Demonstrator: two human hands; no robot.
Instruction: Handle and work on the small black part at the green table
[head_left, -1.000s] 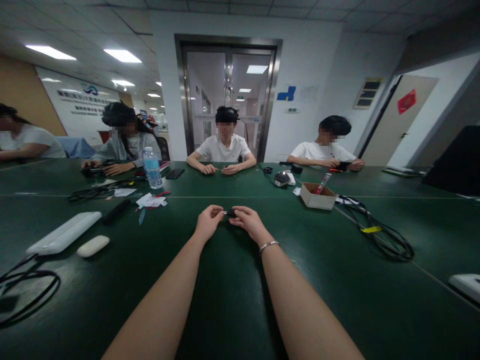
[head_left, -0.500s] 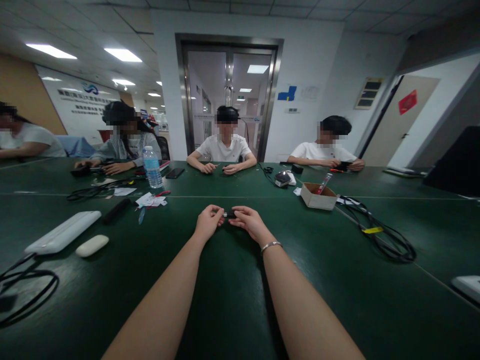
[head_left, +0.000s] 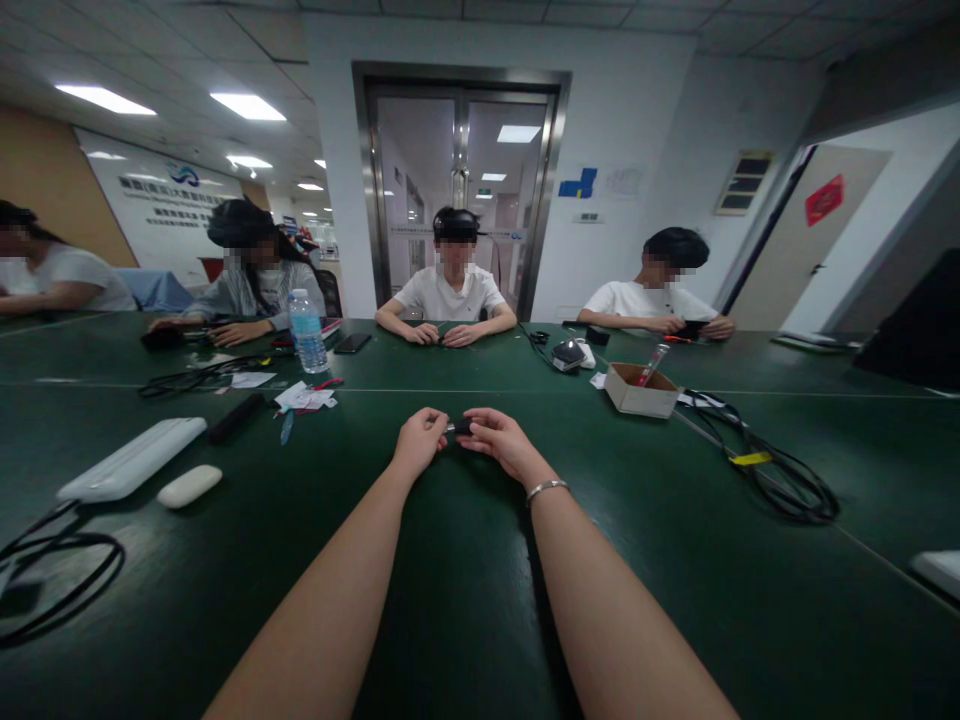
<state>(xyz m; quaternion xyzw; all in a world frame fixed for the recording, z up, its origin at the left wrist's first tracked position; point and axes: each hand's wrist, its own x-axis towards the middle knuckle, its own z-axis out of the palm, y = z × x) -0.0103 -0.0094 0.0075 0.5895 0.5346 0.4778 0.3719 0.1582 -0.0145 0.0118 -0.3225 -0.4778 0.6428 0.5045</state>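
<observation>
Between my hands, a little above the green table (head_left: 465,560), is a small black USB stick (head_left: 463,427) with a silver metal end. The thumb and fingers of my left hand (head_left: 423,440) are closed on the silver end. My right hand (head_left: 501,438) pinches the black body from the other side, its fingers partly covering it. A metal bracelet (head_left: 547,488) circles my right wrist. Whether the silver end is a separate cap cannot be made out.
To the left lie a white power bank (head_left: 133,460), a pale oval case (head_left: 190,486), a black stick-shaped object (head_left: 236,418) and paper scraps (head_left: 306,397); a water bottle (head_left: 307,335) stands behind. An open cardboard box (head_left: 641,392) and coiled cable (head_left: 780,480) are right. Several people sit opposite.
My hands stay almost in place; slightly more of the black body shows between them. The view has shifted a little. The person straight across has brought their hands closer together.
</observation>
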